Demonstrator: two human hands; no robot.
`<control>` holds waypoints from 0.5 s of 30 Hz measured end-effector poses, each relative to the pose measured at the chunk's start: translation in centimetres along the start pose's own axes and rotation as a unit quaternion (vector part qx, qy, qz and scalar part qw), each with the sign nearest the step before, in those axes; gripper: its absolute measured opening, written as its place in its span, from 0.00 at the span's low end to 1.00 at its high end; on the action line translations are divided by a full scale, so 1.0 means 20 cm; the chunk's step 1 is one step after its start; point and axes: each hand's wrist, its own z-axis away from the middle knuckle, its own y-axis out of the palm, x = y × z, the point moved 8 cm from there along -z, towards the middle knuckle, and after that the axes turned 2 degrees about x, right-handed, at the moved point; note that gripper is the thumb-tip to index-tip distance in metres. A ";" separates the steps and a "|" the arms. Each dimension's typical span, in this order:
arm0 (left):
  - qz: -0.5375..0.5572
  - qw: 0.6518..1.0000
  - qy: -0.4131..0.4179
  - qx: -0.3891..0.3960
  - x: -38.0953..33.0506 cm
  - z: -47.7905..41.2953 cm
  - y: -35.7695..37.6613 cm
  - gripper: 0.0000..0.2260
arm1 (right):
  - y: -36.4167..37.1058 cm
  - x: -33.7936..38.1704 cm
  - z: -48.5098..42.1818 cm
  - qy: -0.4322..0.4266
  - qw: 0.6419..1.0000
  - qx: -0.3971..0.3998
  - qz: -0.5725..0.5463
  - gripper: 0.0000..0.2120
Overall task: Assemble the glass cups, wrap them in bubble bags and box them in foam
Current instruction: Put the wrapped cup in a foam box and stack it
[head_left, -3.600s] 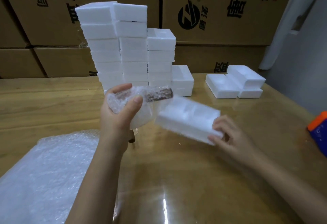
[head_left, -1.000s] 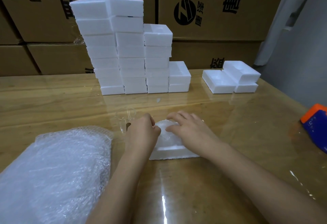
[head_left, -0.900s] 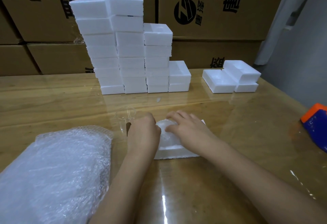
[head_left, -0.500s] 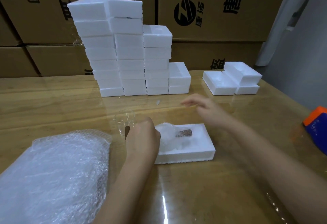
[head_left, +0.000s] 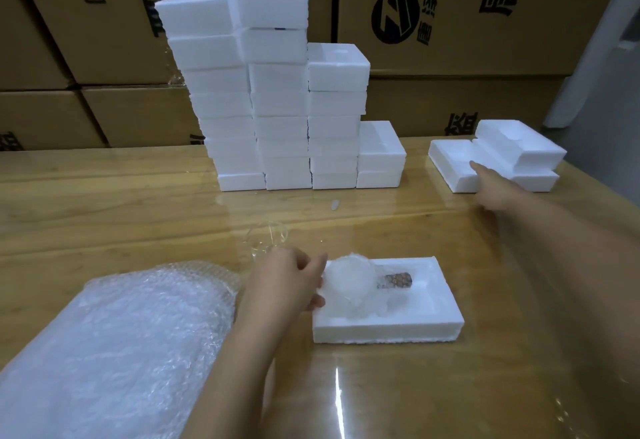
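Stacked cartons (head_left: 450,23) printed with black characters fill the back of the room, and in front of them a glossy wooden table (head_left: 104,203) carries the whole job, its varnish throwing back a streak of overhead light near the front edge. Against the cartons rise stepped foam stacks (head_left: 277,99), set far back so the near part of the table is left for the hands. At front left lies a heap of bubble bags (head_left: 121,345), close beside the left arm, probably so a bag can be drawn without reaching. At far right sit loose foam halves (head_left: 498,158), cavities up, and the right hand (head_left: 498,192) stretches toward them with fingers open and nothing in it, a fingertip about touching the nearest piece; by my reading it goes for a lid. Near the middle rests the open tray (head_left: 388,327), hollow upward, holding the wrapped cup (head_left: 353,284) on its side, round bowl to the left and dark patterned end to the right, matching the long cavity. The left hand (head_left: 287,282) lies loosely curled against the tray's left end, fingertips touching the wrap, seemingly steadying it; it grasps nothing firmly. Just behind that hand stands a bare glass (head_left: 266,237), unwrapped, likely next in turn.
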 end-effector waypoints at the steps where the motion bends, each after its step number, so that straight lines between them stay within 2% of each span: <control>1: 0.025 1.000 -0.007 0.004 0.01 0.00 -0.01 0.16 | 0.00 -0.01 -0.01 0.001 1.000 -0.002 -0.001 0.32; 8: 0.076 0.996 -0.005 -0.037 0.01 0.00 -0.08 0.13 | -0.09 0.01 0.06 0.004 0.996 -0.091 0.000 0.26; 12: 0.108 0.992 -0.001 -0.059 0.01 0.01 -0.14 0.12 | -0.15 0.06 0.17 -0.025 0.994 -0.106 -0.014 0.31; 15: 0.117 0.991 0.011 -0.070 0.00 0.03 -0.19 0.11 | -0.23 0.12 0.32 -0.058 0.986 -0.151 -0.042 0.32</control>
